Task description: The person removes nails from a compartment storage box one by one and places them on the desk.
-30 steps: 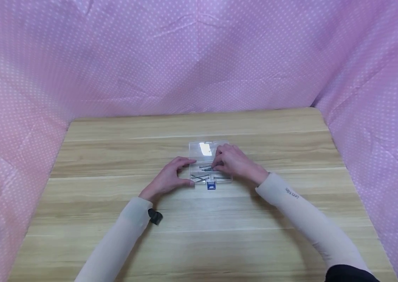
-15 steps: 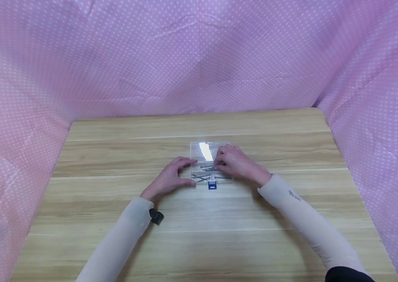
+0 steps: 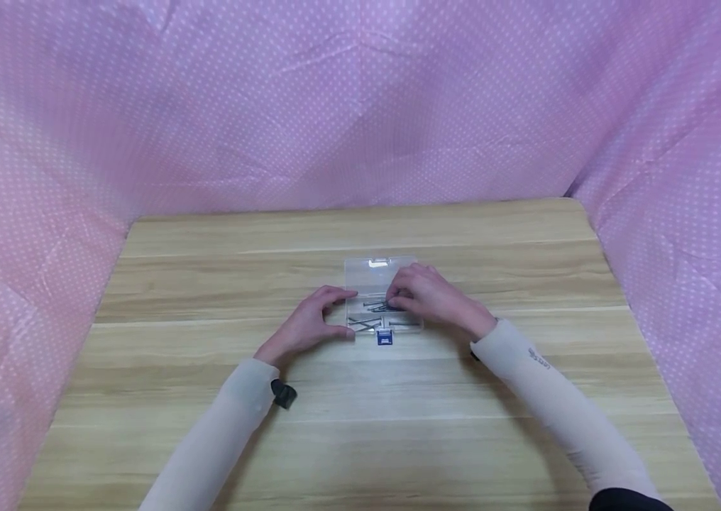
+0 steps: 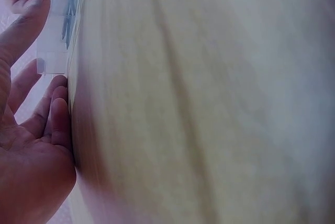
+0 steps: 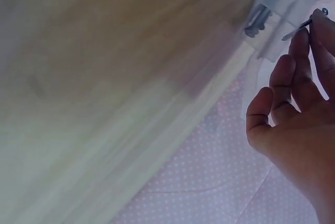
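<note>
Lid glare: on the raised-back lid, the broad bright patch of half a second ago is now a small strip near the far edge; whether the lid tilts or the camera shifts, I cannot tell.
Right hand: this hand stays at the back compartment, pinching one slim fastener between its fingertips, as the right wrist view shows.
Left hand: this hand keeps its place, thumb in front and index finger behind, gripping the left end of the clear box.
Clear box: on the surface, between the hands, lid folded away from the person, blue latch toward the person.
Back compartment: several loose fasteners reach under the right fingertips.
Front compartments: crossed fasteners on the left; at least one more on the right.
Meaning: with so little shifted, the handling looks like fine finger work inside a steadied box.
</note>
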Demonstrator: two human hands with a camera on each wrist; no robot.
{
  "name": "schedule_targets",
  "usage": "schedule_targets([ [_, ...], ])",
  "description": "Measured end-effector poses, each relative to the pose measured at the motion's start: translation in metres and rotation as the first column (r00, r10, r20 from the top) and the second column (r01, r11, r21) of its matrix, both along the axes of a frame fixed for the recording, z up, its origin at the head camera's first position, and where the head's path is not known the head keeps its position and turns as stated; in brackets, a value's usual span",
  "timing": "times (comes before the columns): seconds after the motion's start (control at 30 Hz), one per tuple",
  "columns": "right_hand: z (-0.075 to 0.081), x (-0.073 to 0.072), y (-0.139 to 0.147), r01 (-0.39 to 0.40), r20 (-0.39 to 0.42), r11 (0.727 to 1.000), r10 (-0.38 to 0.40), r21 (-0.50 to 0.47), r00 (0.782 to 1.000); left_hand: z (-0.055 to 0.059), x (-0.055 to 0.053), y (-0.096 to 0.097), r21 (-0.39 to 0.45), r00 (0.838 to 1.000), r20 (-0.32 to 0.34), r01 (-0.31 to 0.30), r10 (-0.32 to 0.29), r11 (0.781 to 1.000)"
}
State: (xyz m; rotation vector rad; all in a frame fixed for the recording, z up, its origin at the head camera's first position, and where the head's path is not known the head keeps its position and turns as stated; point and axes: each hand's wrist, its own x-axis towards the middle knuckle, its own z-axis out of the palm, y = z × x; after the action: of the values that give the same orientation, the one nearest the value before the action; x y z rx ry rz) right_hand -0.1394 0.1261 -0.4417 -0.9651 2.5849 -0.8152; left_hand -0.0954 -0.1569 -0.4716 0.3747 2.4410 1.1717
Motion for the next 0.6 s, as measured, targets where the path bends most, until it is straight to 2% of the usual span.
schedule_targets([
  [0.6, 0.01, 0.008, 0.019, -0.01, -0.071, 0.99, 0.0, -0.142, 0.997, 0.001, 0.005, 0.001, 0.014, 1.0, 0.01, -0.017, 0.017, 1.0],
])
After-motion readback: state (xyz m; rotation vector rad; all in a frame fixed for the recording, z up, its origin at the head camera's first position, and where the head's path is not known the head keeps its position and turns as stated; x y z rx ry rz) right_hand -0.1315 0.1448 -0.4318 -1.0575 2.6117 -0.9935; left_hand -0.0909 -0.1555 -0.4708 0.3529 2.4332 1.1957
